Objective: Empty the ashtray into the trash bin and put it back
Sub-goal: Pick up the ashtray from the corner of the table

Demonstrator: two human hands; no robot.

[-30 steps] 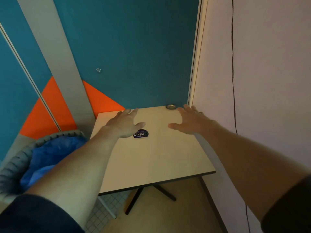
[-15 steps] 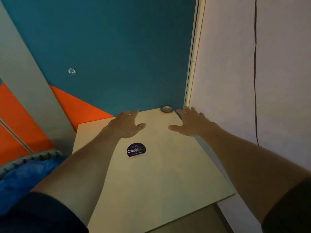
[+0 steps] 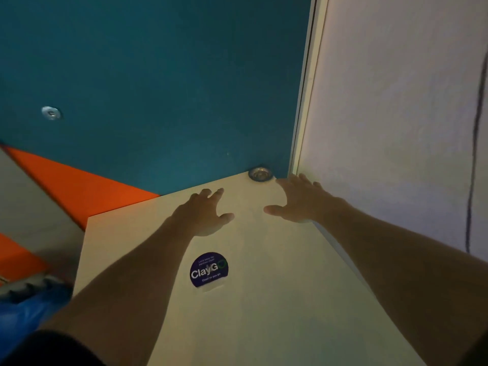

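Observation:
A small round metal ashtray (image 3: 260,174) sits in the far right corner of the beige table (image 3: 264,313), against the teal wall. My right hand (image 3: 298,200) reaches over the table with fingers spread, its fingertips just short of the ashtray and to its right. My left hand (image 3: 204,213) hovers open over the table, to the left of the ashtray and apart from it. Neither hand holds anything. The trash bin (image 3: 29,299), grey-rimmed with a blue liner, shows partly at the lower left beside the table.
A round purple ClayGo sticker (image 3: 208,269) lies in the middle of the table. A pale wall (image 3: 396,128) runs along the table's right edge and a teal and orange wall (image 3: 158,88) stands behind it. A small metal disc (image 3: 51,112) is fixed on the teal wall.
The view has moved closer to the table and turned right. Both hands have reached farther toward the corner, the right one nearing the ashtray. The bin has slid mostly out of view.

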